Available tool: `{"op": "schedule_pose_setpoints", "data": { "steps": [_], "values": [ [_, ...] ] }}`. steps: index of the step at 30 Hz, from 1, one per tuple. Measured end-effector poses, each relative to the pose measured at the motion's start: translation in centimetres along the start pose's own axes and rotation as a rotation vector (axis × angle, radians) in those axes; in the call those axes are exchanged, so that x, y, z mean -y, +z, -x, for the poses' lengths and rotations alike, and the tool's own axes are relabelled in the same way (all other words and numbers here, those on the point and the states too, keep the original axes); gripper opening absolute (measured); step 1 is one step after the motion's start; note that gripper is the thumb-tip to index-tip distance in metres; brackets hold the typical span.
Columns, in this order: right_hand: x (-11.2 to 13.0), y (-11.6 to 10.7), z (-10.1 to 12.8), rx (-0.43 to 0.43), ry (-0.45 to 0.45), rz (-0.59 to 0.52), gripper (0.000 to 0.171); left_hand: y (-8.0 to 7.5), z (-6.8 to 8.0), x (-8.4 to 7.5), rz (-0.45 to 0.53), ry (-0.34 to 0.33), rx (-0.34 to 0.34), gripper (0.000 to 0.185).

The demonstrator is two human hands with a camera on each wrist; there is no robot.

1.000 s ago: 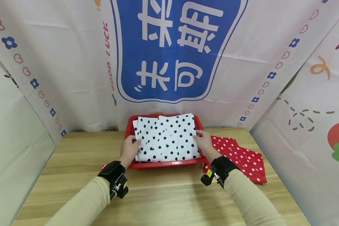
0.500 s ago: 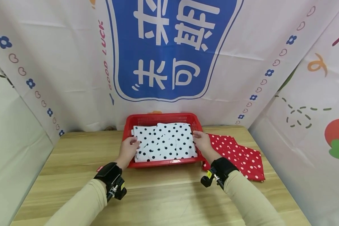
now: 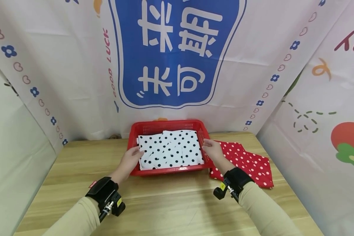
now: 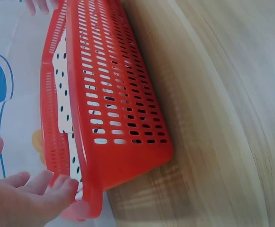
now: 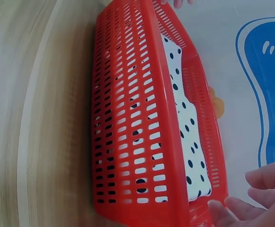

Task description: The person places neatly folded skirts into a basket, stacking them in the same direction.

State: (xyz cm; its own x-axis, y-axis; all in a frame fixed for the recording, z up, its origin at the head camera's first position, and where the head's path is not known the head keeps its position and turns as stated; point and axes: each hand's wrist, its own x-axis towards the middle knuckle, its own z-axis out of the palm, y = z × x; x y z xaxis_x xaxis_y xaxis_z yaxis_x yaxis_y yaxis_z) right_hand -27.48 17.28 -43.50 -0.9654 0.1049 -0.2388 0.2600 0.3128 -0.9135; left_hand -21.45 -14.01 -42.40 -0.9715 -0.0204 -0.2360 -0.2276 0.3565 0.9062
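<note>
Now, left hand (image 3: 131, 159): fingers relaxed, at the left rim of the red perforated plastic basket (image 3: 168, 126).
Basket contents: folded white black-dotted cloth (image 3: 170, 149).
Right hand (image 3: 213, 150): relaxed, at the right rim.
Far right: red white-dotted cloth (image 3: 250, 164) on the wooden table (image 3: 171, 203).

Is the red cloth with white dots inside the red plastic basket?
No, the red cloth with white dots lies on the wooden table beside the red plastic basket, which holds a white cloth with black dots.

The backdrop (image 3: 76, 65) carried "GOOD LUCK" in red letters running up beside a blue panel (image 3: 177, 52), which bore large white Chinese characters reading 未可 and 菜期.
</note>
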Motion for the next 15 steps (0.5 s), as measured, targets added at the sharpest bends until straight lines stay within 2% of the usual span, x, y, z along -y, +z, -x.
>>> {"op": "schedule_pose_setpoints", "data": {
  "steps": [7,15],
  "values": [
    [0.5,-0.3,1.1,0.020,-0.051,0.091,0.048,-0.7,1.0,0.3,-0.092,0.031,0.028,0.058],
    [0.9,-0.5,2.0,0.045,-0.109,0.168,0.049,-0.5,2.3,0.1,-0.159,0.073,0.054,0.062]
  ]
}}
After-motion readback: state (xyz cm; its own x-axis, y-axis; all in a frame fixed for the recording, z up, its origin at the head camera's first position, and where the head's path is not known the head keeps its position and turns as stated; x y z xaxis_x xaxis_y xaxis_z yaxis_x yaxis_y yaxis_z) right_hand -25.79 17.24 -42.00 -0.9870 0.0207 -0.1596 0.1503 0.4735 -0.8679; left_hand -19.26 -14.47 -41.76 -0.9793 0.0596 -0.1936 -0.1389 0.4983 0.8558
